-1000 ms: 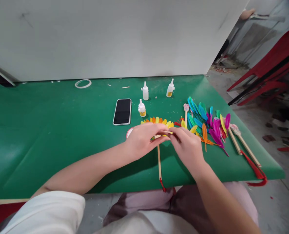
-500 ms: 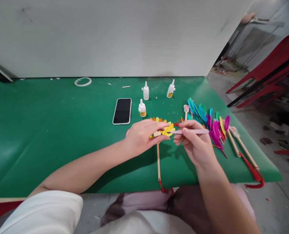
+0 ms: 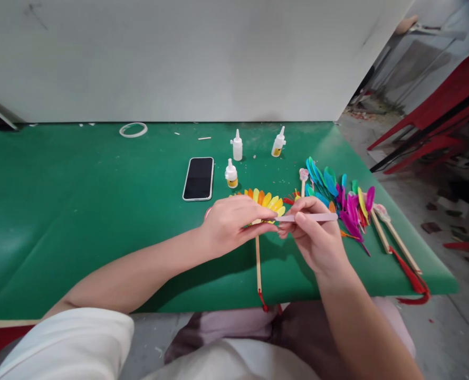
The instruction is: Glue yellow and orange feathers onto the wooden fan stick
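Note:
My right hand (image 3: 317, 232) grips a pair of pale pink tweezers (image 3: 317, 217) held level, with the tip pointing left. That tip reaches between the thumb and fingers of my left hand (image 3: 234, 221), which have closed around it; whatever they pinch is too small or hidden to make out. Below and behind my left hand lies a fan of yellow and orange feathers (image 3: 266, 199), partly covered by it. The fan's wooden handle (image 3: 258, 264) points toward me and ends in a red cord (image 3: 262, 302) at the table edge.
Several small white glue bottles (image 3: 231, 174) stand beyond the fan, beside a phone (image 3: 198, 179). Loose blue, green and magenta feathers (image 3: 351, 208) lie at right with wooden handles (image 3: 402, 245) and a red tassel (image 3: 414, 282). A white ring (image 3: 133, 130) lies near the wall on the green table (image 3: 99, 211).
My right hand has brought the tweezers slightly left, their tip now between my left fingers. My left thumb and fingers have drawn closer together, and more of the feather fan shows above them.

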{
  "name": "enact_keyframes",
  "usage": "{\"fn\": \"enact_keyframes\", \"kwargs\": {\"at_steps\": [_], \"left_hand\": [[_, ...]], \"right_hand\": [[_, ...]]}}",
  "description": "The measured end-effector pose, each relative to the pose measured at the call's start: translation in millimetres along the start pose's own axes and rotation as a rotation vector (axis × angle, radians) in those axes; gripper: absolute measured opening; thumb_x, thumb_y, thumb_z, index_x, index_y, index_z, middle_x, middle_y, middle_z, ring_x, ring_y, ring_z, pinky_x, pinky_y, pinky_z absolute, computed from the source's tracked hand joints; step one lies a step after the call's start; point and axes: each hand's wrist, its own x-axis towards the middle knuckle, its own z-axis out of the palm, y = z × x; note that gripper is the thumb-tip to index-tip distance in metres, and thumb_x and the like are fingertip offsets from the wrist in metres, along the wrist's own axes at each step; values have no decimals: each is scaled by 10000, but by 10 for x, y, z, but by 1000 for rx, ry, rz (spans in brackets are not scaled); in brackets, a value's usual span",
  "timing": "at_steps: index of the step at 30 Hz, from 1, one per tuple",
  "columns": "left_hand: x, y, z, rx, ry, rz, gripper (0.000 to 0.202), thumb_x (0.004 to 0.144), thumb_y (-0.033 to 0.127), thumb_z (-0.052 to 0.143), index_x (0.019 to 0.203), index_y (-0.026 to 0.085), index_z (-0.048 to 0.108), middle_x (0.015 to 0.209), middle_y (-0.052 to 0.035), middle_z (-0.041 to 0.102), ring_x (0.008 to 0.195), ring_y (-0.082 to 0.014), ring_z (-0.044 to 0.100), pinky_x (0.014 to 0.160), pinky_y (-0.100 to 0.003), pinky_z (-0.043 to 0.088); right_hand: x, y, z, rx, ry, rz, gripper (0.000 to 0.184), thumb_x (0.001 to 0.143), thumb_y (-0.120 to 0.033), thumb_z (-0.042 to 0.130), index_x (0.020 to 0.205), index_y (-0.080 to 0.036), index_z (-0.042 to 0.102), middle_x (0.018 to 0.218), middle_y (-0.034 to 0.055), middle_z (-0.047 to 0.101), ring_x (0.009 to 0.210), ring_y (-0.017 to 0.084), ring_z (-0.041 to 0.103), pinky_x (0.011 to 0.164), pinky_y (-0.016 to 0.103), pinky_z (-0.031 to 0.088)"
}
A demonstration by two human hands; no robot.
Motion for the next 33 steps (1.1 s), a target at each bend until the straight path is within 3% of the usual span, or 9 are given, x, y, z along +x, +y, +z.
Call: {"fn": "enact_keyframes", "kwargs": {"at_steps": [5, 9, 11, 13, 15, 17, 22, 27, 33], "left_hand": [[31, -30, -95, 41, 56, 71, 159, 770, 298, 659, 863, 170, 643, 713, -17, 698, 637, -102, 636, 623, -198, 488], [-77, -271, -218, 100, 338, 101, 199, 832, 266, 577, 658, 182, 625, 537, 10, 628, 514, -91, 594, 520, -192, 458], [-204, -481, -214, 75, 456, -44, 352, 913, 298, 424, 653, 176, 627, 509, 9, 605, 498, -78, 585, 510, -182, 450], [-348, -701, -151, -6, 482, -308, 317, 929, 332, 375, 881, 174, 645, 681, -26, 673, 617, -99, 634, 550, -194, 482], [-466, -893, -48, -95, 455, -472, 357, 873, 388, 486, 1178, 205, 519, 1024, -88, 664, 867, -155, 649, 652, -244, 522], [-525, -1034, 61, -108, 373, -540, 673, 756, 424, 641, 1332, 241, 345, 1275, -140, 525, 1091, -224, 567, 821, -343, 510], [-471, -1185, 234, 8, 108, -650, 1113, 604, 335, 780, 1436, 211, 52, 1294, -206, 485, 1225, -326, 436, 975, -506, 377], [-392, -1202, 273, 128, 39, -625, 907, 663, 222, 719, 1403, 201, 195, 989, -95, 643, 1058, -285, 537, 909, -479, 411], [-439, -1013, 94, 10, 144, -532, 728, 720, 192, 625, 1357, 210, 274, 1053, -69, 581, 860, -166, 586, 807, -329, 474]], "right_hand": [[6, 11, 5, 27, 25, -26, 76, 789, -216, 633, 841, -225, 578, 650, -38, 680, 575, 104, 650, 523, 202, 544], [20, 44, -5, -32, 64, -39, 137, 793, -243, 633, 926, -233, 600, 703, -25, 690, 622, 117, 664, 594, 245, 569], [32, 78, -19, -61, 79, -68, 97, 793, -225, 632, 890, -221, 622, 713, -20, 688, 639, 117, 666, 616, 250, 572], [47, 115, -31, -91, 122, -100, 51, 793, -215, 629, 844, -216, 634, 704, -19, 679, 648, 119, 664, 616, 251, 572], [63, 149, -38, -130, 168, -118, 54, 790, -224, 632, 843, -217, 639, 707, -15, 675, 651, 124, 661, 615, 263, 573], [76, 175, -41, -170, 186, -114, 75, 786, -238, 637, 857, -214, 645, 715, -7, 677, 649, 128, 659, 619, 272, 573], [91, 232, -44, -229, 165, -98, 88, 778, -255, 649, 849, -206, 668, 726, 7, 682, 670, 132, 665, 636, 269, 573], [86, 267, -31, -241, 155, -101, 81, 774, -247, 654, 842, -208, 674, 729, 8, 683, 680, 134, 669, 649, 273, 574], [88, 293, -25, -260, 173, -93, 70, 769, -236, 658, 827, -203, 678, 714, 5, 685, 662, 130, 668, 636, 262, 571]]}}
